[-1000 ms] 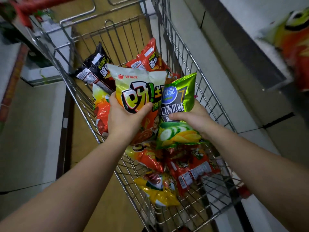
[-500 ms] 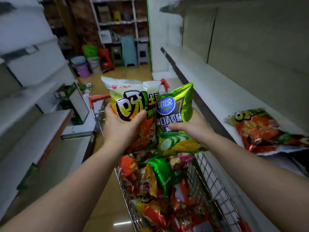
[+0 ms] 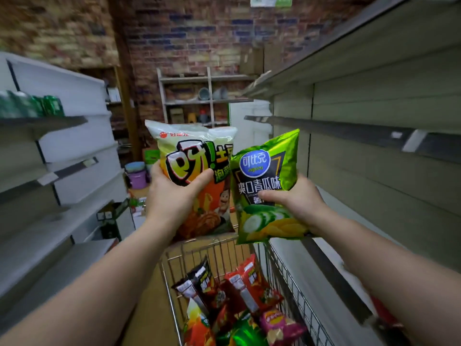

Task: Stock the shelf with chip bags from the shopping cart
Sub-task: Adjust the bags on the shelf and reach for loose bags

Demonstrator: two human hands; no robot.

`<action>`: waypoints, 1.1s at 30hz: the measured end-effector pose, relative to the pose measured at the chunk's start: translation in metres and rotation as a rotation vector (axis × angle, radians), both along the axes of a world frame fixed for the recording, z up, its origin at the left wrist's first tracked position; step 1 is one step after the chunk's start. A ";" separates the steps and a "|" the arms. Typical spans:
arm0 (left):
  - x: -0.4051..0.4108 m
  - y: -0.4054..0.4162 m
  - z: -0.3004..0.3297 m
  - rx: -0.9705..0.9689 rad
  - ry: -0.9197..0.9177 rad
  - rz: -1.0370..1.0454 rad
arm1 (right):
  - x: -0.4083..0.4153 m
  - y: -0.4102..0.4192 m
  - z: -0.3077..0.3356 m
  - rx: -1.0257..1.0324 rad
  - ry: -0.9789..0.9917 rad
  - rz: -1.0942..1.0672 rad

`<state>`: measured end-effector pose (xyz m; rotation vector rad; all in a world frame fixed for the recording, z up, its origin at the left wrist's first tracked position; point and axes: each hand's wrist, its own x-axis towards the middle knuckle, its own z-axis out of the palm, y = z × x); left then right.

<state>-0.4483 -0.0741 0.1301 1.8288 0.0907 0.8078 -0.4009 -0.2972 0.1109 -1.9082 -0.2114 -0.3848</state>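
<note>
- The left hand (image 3: 172,198) holds the yellow-and-orange chip bag (image 3: 197,171) upright; its grip is closed around the bag's lower half, thumb across the front and fingers behind.
- The right hand (image 3: 296,201) holds the green cucumber chip bag (image 3: 264,186) upright, thumb pressed on the front near the middle and fingers behind. The two bags are side by side, edges touching or overlapping, above the far end of the shopping cart (image 3: 282,270).
- Both bags look puffed with air, so I judge them very light, soft and easily dented, with brittle contents. The foil is glossy and probably slippery.
- A gentle hold low on the body or at a sealed edge suits them; squeezing the middle hard would likely crush the chips.
- More chip bags (image 3: 239,295) lie heaped in the cart basket, near and below the hands: red, black, pink and green ones.
- The shelf (image 3: 349,133) on the right runs from near to far, with another board above it and a lower white board just beside the cart. These look like the places to stock.
- The right forearm crosses over the lower board, and something red sits under it at the near right; I cannot tell what it is.
- The cart's wire side stands close against the right shelving, so lifting clear of it matters.
- On the left stand white shelves with green cans (image 3: 32,104); a brick wall, a rack and buckets sit far off.
</note>
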 end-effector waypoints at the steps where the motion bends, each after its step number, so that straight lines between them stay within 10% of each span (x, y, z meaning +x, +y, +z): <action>1: 0.002 0.002 0.008 0.001 -0.014 -0.022 | -0.003 0.001 0.008 -0.006 -0.019 -0.024; 18: 0.000 -0.025 0.099 0.028 -0.136 -0.672 | -0.133 -0.014 0.106 -0.035 -0.194 -0.550; 33: -0.156 -0.159 0.124 -0.043 -0.135 -1.134 | -0.385 -0.083 0.131 -0.025 -0.245 -0.958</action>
